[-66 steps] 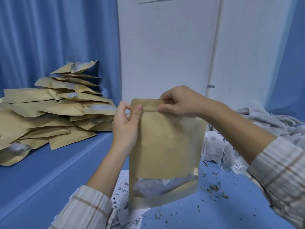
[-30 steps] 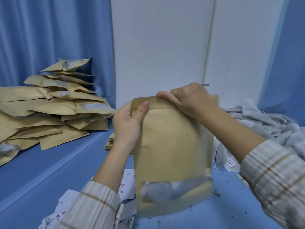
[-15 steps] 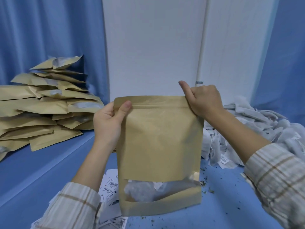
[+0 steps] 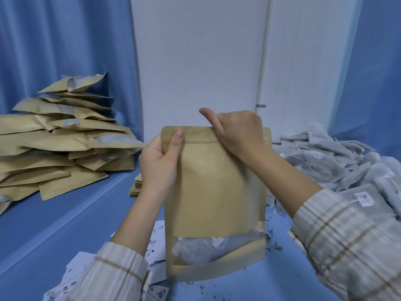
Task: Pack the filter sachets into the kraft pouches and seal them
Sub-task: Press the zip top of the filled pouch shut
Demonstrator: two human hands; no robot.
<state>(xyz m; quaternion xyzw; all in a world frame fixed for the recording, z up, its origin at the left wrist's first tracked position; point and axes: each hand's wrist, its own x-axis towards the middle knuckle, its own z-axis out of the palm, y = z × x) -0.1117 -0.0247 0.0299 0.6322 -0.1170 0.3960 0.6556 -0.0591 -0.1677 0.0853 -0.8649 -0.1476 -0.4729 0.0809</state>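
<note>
- The kraft pouch (image 4: 213, 192) is held upright over the worktop's (image 4: 65, 213) near edge.
- Its top left corner is pinched by the left hand (image 4: 159, 161).
- Its top strip is gripped by the right hand (image 4: 236, 132), thumb raised.
- Sachets (image 4: 193, 250) are seen through its window.

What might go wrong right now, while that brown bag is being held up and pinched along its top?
1. The right hand sits partway along the strip at the top of the kraft pouch, so the stretch toward the left hand may stay unsealed.
2. The pouch stands upright on its base; a hard press may tip it, and the sachets behind its window could shift.
3. Loose leaf crumbs on the blue table could stick to the pouch.
</note>
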